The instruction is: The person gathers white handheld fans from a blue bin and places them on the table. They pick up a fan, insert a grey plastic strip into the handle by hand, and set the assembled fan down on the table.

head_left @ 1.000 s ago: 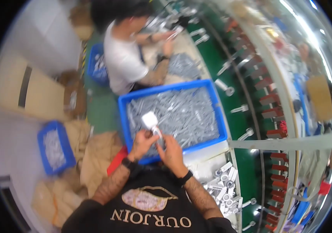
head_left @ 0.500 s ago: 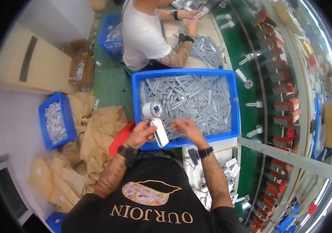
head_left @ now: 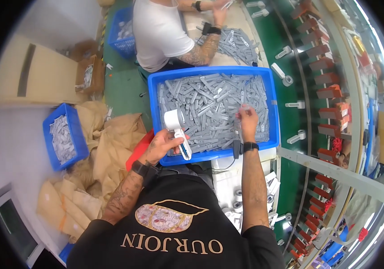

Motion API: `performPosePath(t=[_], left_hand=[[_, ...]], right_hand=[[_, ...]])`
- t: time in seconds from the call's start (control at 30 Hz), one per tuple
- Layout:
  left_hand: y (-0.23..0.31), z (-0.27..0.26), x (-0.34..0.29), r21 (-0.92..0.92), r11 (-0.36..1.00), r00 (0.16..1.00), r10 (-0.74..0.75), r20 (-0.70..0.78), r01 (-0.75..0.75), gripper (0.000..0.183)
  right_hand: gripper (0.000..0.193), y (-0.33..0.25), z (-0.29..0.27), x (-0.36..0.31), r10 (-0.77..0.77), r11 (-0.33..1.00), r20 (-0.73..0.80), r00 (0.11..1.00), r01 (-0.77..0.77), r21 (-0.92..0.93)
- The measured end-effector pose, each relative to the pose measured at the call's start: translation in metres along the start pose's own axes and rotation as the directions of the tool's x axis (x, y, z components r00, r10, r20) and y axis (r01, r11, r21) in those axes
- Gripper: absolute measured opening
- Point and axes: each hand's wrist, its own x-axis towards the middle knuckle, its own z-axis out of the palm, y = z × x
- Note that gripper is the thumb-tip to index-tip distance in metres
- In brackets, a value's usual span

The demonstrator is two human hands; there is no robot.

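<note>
My left hand [head_left: 160,146] is closed around a white handheld device [head_left: 173,120], with a drum-shaped head on top and a slim handle slanting down. The handle's open channel faces up, with something blue inside. It hovers over the near left corner of a large blue bin [head_left: 153,107], which is full of grey plastic strips [head_left: 210,105]. Over the bin's right half, my right hand [head_left: 248,123] has its fingers curled together at the strips. What lies between those fingertips is too small to make out.
A co-worker in a white shirt [head_left: 160,38] sits beyond the bin, by more grey strips [head_left: 239,47]. Right of it runs a green conveyor [head_left: 293,121] carrying white devices. A metal bar [head_left: 335,172] crosses it. Brown sacking [head_left: 115,143] and a small blue bin [head_left: 84,143] stand left.
My right hand has moved right and farther out over the strips, away from the device. My left hand has turned the device, so the inside of its head no longer shows.
</note>
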Motion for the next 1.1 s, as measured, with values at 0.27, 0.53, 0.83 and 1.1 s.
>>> performPosePath(t=[0.27, 0.53, 0.83, 1.1], left_hand=[[-0.004, 0.048, 0.006, 0.026, 0.998, 0.994, 0.058, 0.095, -0.060, 0.046], [-0.009, 0.086, 0.008, 0.076, 0.995, 0.994, 0.056, 0.096, -0.063, 0.049], [-0.005, 0.121, 0.018, 0.201, 0.976, 0.985, 0.054, 0.161, -0.086, 0.030], [-0.026, 0.122, 0.012, 0.061, 0.992, 0.986, 0.105, 0.126, -0.113, 0.040]], right_hand=[[0.014, -0.095, 0.000, -0.159, 0.028, 0.982, 0.156, 0.987, -0.056, 0.183], [0.032, -0.121, 0.006, -0.240, -0.405, 0.833, 0.243, 0.882, 0.465, -0.299], [0.042, -0.119, -0.018, -0.248, -0.508, 0.682, 0.251, 0.824, 0.562, -0.467], [0.048, -0.096, -0.017, -0.255, -0.618, 0.531, 0.227, 0.753, 0.612, -0.586]])
